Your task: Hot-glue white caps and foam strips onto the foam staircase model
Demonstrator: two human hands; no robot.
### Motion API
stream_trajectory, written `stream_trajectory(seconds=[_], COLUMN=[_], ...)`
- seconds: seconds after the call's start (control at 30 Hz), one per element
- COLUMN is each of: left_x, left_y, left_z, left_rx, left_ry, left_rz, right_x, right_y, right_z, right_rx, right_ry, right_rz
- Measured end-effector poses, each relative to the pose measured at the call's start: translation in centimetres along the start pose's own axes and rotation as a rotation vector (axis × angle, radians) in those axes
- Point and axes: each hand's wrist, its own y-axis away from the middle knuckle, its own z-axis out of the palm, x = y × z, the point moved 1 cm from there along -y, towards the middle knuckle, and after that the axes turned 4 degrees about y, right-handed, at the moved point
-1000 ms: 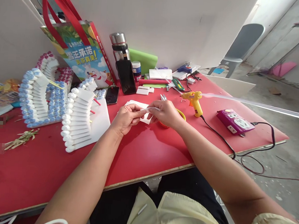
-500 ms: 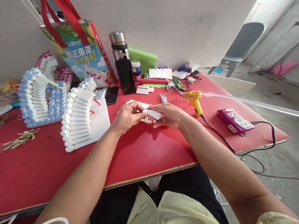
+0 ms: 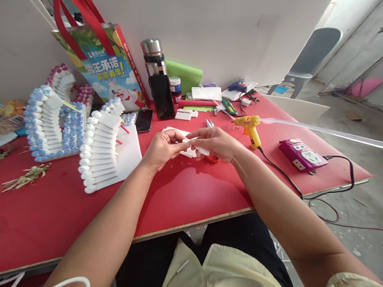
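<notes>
First: In the head view, where was the small white piece with a flat body and a rounded tip (image 3: pixel 204 151)?

Second: You had it between both hands, in front of the loose white sheets (image 3: pixel 175 131) lying on the glossy red tabletop (image 3: pixel 191 199).

First: How did your fingers stand?

Second: Your left hand (image 3: pixel 163 151) pinched the rounded tip between thumb and forefinger. Your right hand (image 3: pixel 219 143) gripped the flat body, its upper fingers reaching almost to your left fingertips; its lower fingers were partly hidden, so I cannot tell how firmly they pressed.

First: What did the piece look like?

Second: You showed plain white throughout: a compact, knob-like end, then a thin, smooth part slanting down to your right. Your fingers covered much of its middle.

First: And around you?

Second: Just beyond your right hand lay silver-bladed scissors (image 3: pixel 209 123). To your left stood a curved, fanned row of white, round-tipped pieces (image 3: pixel 98 149); to your right, a yellow plastic glue gun (image 3: pixel 251 130) with a clear rod at its rear.
</notes>
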Motion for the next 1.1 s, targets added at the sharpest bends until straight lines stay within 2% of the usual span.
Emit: stream_trajectory(seconds=[0.13, 0.23, 0.37, 0.5, 0.57, 0.63, 0.9, 1.1], left_x=[-0.2, -0.3, -0.5, -0.5, -0.3, -0.2, -0.1, 0.0], left_y=[-0.1, -0.2, -0.3, -0.3, -0.3, -0.3, 0.0, 0.0], left_z=[-0.2, -0.4, -0.3, -0.1, 0.0, 0.0, -0.3, -0.3], left_rx=[0.007, 0.010, 0.035, 0.085, 0.103, 0.113, 0.065, 0.034], left_ry=[0.014, 0.016, 0.030, 0.068, 0.080, 0.080, -0.005, -0.067], left_rz=[0.001, 0.005, 0.025, 0.053, 0.079, 0.098, 0.086, 0.101], right_x=[0.5, 0.9, 1.2, 1.3, 1.4, 1.4, 1.0, 1.0], right_y=[-0.3, -0.6, -0.8, -0.5, -0.3, -0.2, 0.3, 0.3], right_z=[-0.3, -0.3, 0.2, 1.1, 1.5, 1.6, 0.8, 0.5], right_rx=[0.025, 0.051, 0.194, 0.458, 0.489, 0.448, 0.223, 0.164], right_ry=[0.155, 0.247, 0.461, 0.812, 0.898, 0.889, 0.693, 0.644], right_rz=[-0.066, -0.172, -0.304, -0.536, -0.679, -0.752, -0.587, -0.529])
